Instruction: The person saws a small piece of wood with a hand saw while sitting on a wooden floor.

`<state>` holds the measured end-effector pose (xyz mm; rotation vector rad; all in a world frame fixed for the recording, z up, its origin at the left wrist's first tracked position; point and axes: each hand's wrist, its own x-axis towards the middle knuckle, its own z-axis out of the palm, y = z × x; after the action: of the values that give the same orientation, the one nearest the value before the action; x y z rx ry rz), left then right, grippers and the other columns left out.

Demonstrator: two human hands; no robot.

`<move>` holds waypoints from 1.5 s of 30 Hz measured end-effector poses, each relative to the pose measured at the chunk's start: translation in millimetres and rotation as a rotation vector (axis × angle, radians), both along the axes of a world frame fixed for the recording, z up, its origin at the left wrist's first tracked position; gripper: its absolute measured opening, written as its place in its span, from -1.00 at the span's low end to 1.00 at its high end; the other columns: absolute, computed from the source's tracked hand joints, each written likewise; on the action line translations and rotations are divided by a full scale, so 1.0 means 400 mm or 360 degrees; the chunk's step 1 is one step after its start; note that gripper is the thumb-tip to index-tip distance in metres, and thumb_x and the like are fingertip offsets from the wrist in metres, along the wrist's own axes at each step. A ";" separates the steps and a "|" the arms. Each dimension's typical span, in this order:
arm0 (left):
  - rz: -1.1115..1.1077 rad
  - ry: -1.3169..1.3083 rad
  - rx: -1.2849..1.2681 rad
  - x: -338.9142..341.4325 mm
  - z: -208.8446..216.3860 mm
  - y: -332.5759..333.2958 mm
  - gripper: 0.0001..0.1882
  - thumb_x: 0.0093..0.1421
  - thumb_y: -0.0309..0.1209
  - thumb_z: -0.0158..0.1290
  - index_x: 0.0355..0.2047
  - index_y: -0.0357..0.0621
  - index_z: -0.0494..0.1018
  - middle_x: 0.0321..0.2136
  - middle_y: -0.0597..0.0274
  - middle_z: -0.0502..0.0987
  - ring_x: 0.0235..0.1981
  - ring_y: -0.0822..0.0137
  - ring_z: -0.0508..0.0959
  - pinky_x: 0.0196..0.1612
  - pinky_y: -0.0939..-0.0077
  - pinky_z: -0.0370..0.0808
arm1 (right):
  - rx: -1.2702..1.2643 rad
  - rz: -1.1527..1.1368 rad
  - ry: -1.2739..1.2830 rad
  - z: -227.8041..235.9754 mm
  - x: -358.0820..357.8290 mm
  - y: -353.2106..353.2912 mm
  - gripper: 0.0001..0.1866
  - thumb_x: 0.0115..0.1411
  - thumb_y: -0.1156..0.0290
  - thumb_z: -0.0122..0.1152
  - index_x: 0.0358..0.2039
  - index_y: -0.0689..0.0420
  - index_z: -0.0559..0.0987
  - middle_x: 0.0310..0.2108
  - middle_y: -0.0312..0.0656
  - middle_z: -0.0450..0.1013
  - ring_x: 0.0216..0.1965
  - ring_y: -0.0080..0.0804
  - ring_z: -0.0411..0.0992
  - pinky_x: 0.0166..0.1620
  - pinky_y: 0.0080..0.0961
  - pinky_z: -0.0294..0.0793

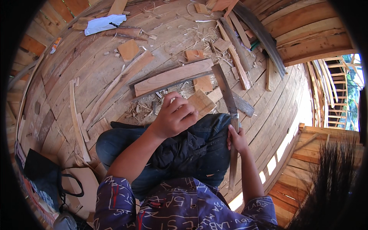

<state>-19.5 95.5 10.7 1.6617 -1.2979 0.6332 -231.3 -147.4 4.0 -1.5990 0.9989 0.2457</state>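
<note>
The hand saw [227, 100] stood nearly upright over the plank floor [76, 73], its toothed blade pointing away from the person and its long wooden handle running down past the right knee. The right hand [237, 138] was closed around the saw where blade met handle, fingers wrapped on the shaft. The left hand [174, 117] was just left of the saw, raised above the knees, its fingers curled into a loose fist; whether it held anything small could not be determined.

Directly behind the left hand, and touching the saw's left side in the view, a small square wood block [202, 102] lay on the floor. Beyond that block, left of the saw's tip, a long reddish board [172, 78] lay at a slant, with a dark strip along its lower edge. Pale wood shavings [143, 109] were scattered below the board, left of the saw.

Right of the saw's tip a bundle of narrow offcuts [238, 63] and a long dark plank [260, 36] lay across the floor. Well left of the saw, a square offcut [128, 50] sat near a white crumpled sheet [104, 23]. Far lower left of the saw, a black bag [44, 176] rested on the floor. The person sat with legs in dark jeans [191, 149] beneath the saw.
</note>
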 end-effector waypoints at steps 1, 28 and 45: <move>-0.0033 0.0045 -0.0017 0.001 -0.001 -0.001 -0.83 -0.09 -0.52 0.25 -0.47 -0.07 0.49 -0.44 0.39 0.42 -0.32 0.31 0.44 -0.10 0.22 0.38 | 0.0021 -0.0034 -0.0004 -0.002 -0.004 -0.002 -0.45 0.36 -0.06 -0.08 -0.58 0.15 0.35 -0.79 -0.21 0.28 -0.83 -0.39 0.28 -0.75 -0.45 0.30; -0.0061 0.0496 -0.0272 0.037 0.032 0.033 -0.72 -0.16 -0.56 0.36 -0.50 -0.15 0.44 -0.43 0.21 0.61 -0.37 0.23 0.59 -0.08 0.22 0.48 | -0.1652 0.0703 -0.0677 0.246 0.100 0.231 -0.57 0.13 0.44 0.34 0.03 0.17 0.50 -0.46 0.03 0.56 -0.47 -0.07 0.59 -0.42 -0.34 0.54; -0.0088 0.0431 -0.0311 0.027 0.041 0.037 -0.72 -0.09 -0.53 0.35 -0.53 -0.11 0.40 -0.44 0.24 0.62 -0.45 0.26 0.58 -0.16 0.31 0.45 | -0.1533 0.0596 -0.0580 0.250 0.092 0.260 -0.55 0.16 0.44 0.33 0.06 0.26 0.47 -0.37 0.08 0.58 -0.32 -0.20 0.63 -0.28 -0.44 0.55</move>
<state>-8.5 110.4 27.2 1.4885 -1.0486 0.4674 -194.7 -43.5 104.1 -2.5879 0.5221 -0.3318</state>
